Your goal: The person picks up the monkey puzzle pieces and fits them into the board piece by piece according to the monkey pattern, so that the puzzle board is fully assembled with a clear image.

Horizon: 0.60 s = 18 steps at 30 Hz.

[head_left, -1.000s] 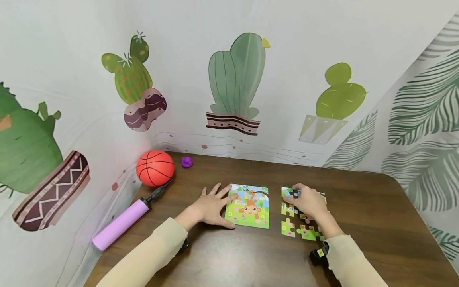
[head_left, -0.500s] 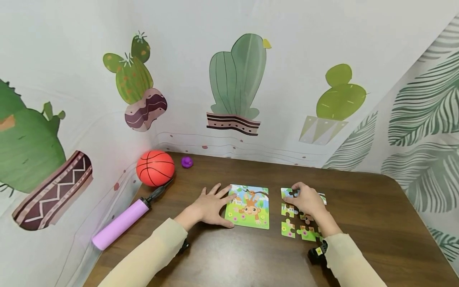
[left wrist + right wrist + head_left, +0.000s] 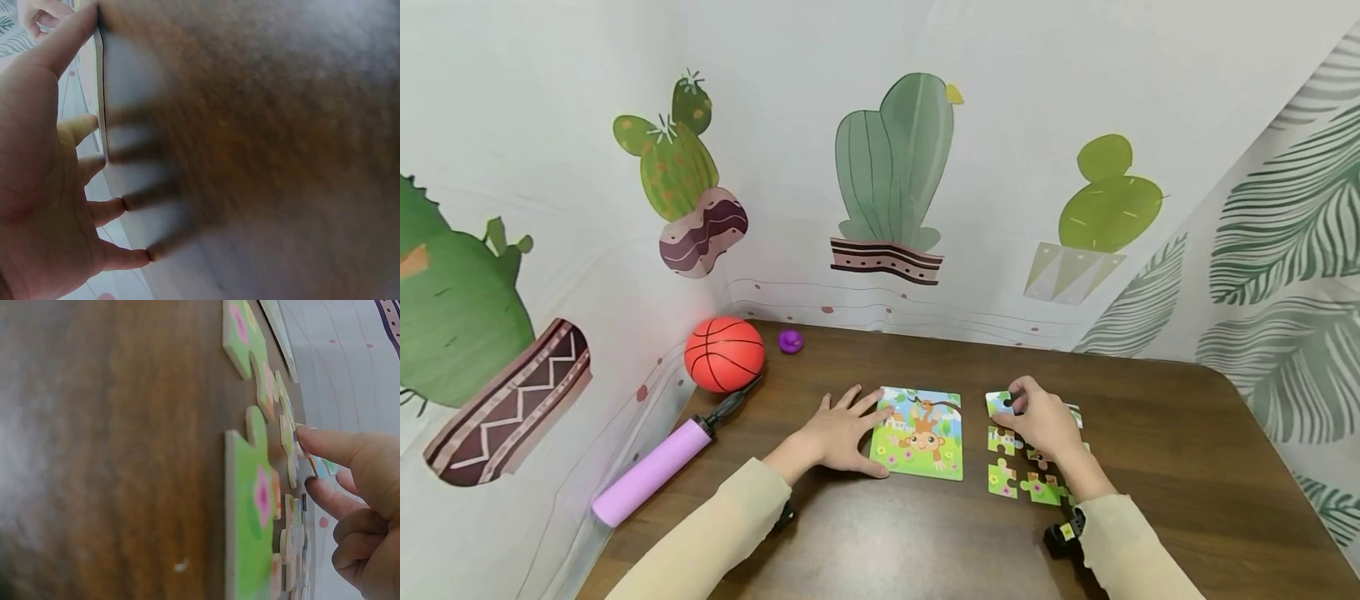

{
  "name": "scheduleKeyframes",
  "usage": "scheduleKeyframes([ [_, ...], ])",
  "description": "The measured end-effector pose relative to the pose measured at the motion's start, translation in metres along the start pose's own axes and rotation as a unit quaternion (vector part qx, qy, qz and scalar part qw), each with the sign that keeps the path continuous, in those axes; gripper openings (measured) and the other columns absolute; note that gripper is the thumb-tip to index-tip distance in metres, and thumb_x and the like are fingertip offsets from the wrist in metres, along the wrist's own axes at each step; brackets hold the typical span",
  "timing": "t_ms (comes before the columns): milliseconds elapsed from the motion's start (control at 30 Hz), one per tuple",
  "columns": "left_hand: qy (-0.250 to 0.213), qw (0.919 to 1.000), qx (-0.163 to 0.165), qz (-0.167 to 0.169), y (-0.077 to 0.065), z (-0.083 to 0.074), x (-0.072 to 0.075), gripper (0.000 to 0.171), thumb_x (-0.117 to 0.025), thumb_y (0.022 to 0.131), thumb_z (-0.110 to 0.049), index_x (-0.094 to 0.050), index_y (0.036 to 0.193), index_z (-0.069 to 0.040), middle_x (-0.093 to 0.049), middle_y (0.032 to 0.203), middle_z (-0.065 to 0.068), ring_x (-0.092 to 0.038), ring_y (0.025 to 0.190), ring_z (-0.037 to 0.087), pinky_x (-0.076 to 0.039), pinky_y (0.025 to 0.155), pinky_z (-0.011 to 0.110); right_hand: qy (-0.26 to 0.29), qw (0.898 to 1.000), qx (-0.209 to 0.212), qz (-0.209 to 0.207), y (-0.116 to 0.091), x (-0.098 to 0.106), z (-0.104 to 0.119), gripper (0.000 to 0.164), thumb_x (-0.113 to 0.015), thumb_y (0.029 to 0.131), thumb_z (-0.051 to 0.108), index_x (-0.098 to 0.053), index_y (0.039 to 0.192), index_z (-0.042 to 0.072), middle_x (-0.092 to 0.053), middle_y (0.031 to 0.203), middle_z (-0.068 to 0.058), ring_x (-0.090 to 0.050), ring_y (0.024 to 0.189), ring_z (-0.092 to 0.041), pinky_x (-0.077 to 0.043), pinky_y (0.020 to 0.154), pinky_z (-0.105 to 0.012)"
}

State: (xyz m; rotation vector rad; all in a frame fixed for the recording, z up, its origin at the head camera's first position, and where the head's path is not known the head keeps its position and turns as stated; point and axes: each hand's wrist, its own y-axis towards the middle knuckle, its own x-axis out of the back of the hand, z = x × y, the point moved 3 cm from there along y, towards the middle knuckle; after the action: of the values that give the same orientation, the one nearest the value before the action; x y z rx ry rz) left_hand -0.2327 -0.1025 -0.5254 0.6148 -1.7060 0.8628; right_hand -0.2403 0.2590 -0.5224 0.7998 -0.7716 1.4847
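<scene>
My left hand lies with fingers spread along the left side of a square monkey picture puzzle, index finger and thumb reaching its edge. From below, the left wrist view shows the palm raised above the wood. To the right, my right hand pinches a blue-and-green jigsaw piece at the back left corner of a group of loose pieces. The right wrist view has this piece between thumb and index finger, the other fingers curled. Nearer pieces lie spaced apart in rows, some hidden beneath my right hand.
A red basketball and a purple rubber duck sit at the back left of the brown table. A pink hand pump lies along the left edge. Behind hangs a cactus-print cloth.
The jigsaw piece in my right hand has shifted slightly left and tilted a little, and the right fingers moved with it. My left hand stays in place.
</scene>
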Motion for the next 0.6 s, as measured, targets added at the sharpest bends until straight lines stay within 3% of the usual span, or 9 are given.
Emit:
scheduleKeyframes([
  [167, 0.001, 1.0, 0.001, 0.001, 0.0, 0.0, 0.0, 0.108, -0.055, 0.079, -0.091, -0.023, 0.167, -0.036, -0.003, 0.174, -0.004, -0.007, 0.158, 0.038, -0.019, 0.112, 0.078, 0.023, 1.0, 0.006, -0.005, -0.001, 0.003, 0.0, 0.047, -0.079, 0.094, 0.034, -0.058, 0.128, 0.009, -0.071, 0.096, -0.005, -0.061, 0.063, -0.015, -0.047, 0.056, -0.036],
  [400, -0.003, 1.0, -0.005, -0.001, -0.001, -0.001, 0.001, 0.108, -0.056, 0.08, -0.089, -0.023, 0.167, -0.035, -0.004, 0.174, -0.003, -0.008, 0.157, 0.039, -0.019, 0.111, 0.079, 0.105, 0.995, 0.0, 0.006, -0.006, 0.003, 0.002, 0.034, -0.07, 0.1, 0.025, -0.061, 0.129, 0.009, -0.072, 0.109, -0.018, -0.05, 0.042, -0.02, -0.041, 0.039, -0.035],
  [600, 0.001, 1.0, -0.004, -0.003, -0.001, -0.001, 0.0, 0.107, -0.055, 0.08, -0.09, -0.022, 0.167, -0.035, -0.003, 0.174, -0.003, -0.008, 0.157, 0.038, -0.019, 0.111, 0.079, 0.155, 0.988, 0.002, 0.01, -0.01, -0.003, 0.019, 0.034, -0.072, 0.099, 0.023, -0.064, 0.129, 0.008, -0.075, 0.107, -0.016, -0.055, 0.052, -0.022, -0.042, 0.046, -0.034],
])
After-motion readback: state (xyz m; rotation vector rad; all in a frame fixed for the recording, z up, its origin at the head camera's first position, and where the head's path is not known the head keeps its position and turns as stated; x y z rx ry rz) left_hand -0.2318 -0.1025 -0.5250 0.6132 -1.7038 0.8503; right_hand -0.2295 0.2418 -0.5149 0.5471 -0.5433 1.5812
